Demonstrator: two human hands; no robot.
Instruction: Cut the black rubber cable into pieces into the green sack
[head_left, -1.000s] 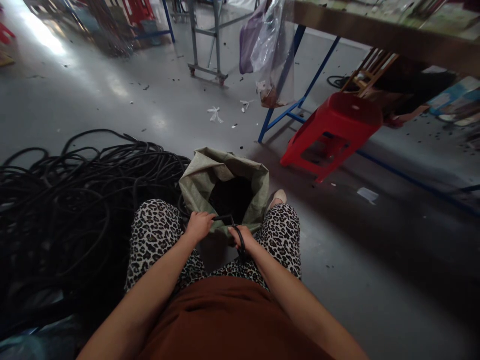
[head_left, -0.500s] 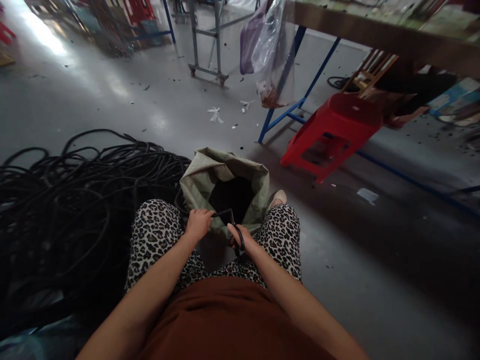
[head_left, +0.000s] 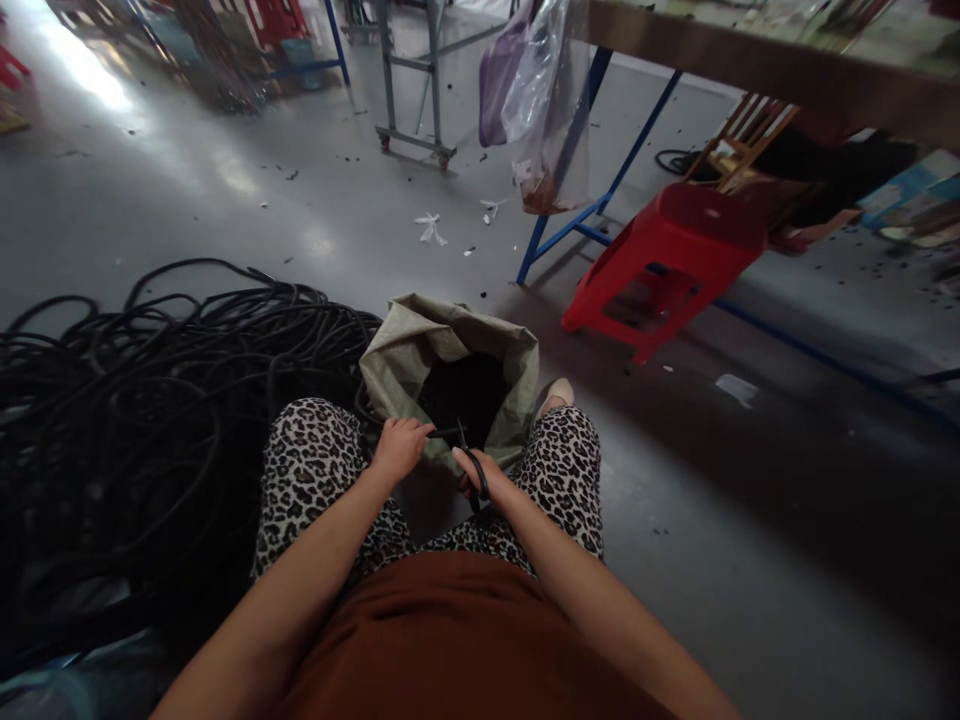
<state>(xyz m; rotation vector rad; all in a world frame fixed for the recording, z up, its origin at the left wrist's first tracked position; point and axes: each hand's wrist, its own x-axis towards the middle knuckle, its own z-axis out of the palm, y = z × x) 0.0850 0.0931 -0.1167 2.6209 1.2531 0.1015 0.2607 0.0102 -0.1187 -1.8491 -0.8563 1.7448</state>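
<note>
Between my knees stands an open sack (head_left: 397, 365) of pale green woven cloth, its inside dark. My left hand (head_left: 401, 447) is closed round a black rubber cord (head_left: 448, 432), whose end sticks out to the right over the sack's mouth. In my right hand (head_left: 480, 472) is a pair of scissors (head_left: 480, 478) with black handles, fingers wrapped round them. The blades point up and away, beside the cord's end; whether they touch it I cannot tell. A large heap of the same black cord (head_left: 172, 370) lies on the floor at my left.
A red plastic stool (head_left: 675, 265) lies tilted in view to the right, by a table (head_left: 712, 50) with blue legs. Clear plastic bags (head_left: 544, 110) hang from the table's edge. A grey wheeled rack (head_left: 412, 90) stands farther off. Scraps (head_left: 430, 228) litter the floor. Another person sits beyond the stool.
The cord's end has shifted slightly to the right and the left hand a little with it. The scissor blades have come apart slightly. The sack and heap have stayed put.
</note>
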